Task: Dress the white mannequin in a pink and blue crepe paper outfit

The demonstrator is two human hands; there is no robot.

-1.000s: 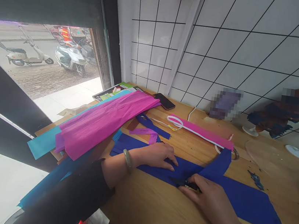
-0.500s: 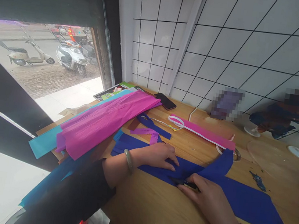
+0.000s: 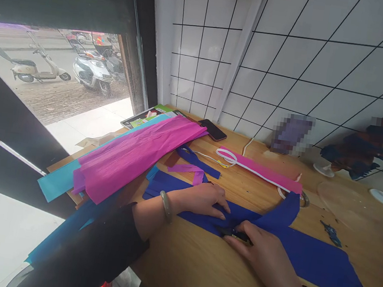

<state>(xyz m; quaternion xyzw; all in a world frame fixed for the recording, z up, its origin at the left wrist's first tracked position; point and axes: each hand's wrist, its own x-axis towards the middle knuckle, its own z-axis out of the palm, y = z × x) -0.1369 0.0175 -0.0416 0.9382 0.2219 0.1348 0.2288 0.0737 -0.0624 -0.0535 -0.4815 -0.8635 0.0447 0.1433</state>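
A long dark blue sheet [image 3: 321, 257], which looks like crepe paper, lies across the wooden table. My left hand [image 3: 205, 198] rests on it with fingers spread, pressing it down. Close to the sheet's near edge, my right hand [image 3: 265, 251] is closed around a black utility knife [image 3: 237, 235]; most of its handle is hidden by the fingers, and its dark tip points left toward my left hand. A blue strip [image 3: 283, 211] rises from the sheet beyond my right hand and bends over toward the back.
Pink sheets [image 3: 140, 155] lie over light blue ones [image 3: 58, 181] at the left. Purple scraps [image 3: 188, 169], a blue strip [image 3: 206, 164], a phone [image 3: 214, 130] and a pink strip with white band [image 3: 262, 168] lie behind. A tiled wall [image 3: 296, 54] bounds the back.
My right hand and the knife have shifted slightly left along the sheet's near edge. The left hand stays pressed in place.
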